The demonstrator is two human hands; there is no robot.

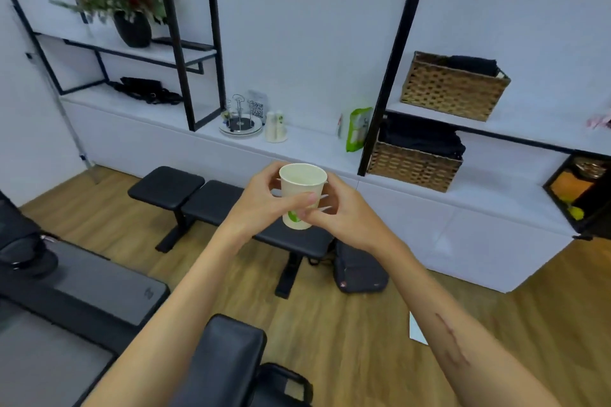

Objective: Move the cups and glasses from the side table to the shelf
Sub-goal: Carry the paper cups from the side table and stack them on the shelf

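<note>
I hold a white paper cup (301, 189) with a green mark upright in front of me, above a black bench. My left hand (256, 205) wraps round its left side with the thumb across the front. My right hand (340, 210) pinches its right side with fingers and thumb. The cup looks empty from above. On the white shelf (307, 147) along the wall stand a few stacked paper cups (276, 127) upside down, beside a round cup rack (239, 122).
Black bench seats (185, 192) stand between me and the shelf, a dark backpack (358, 269) on the wooden floor beside them. Wicker baskets (453, 86), a green packet (357, 129), black frame posts (393, 59) and a plant vase (134, 28) occupy the shelving. A dark chair (224, 360) is near me.
</note>
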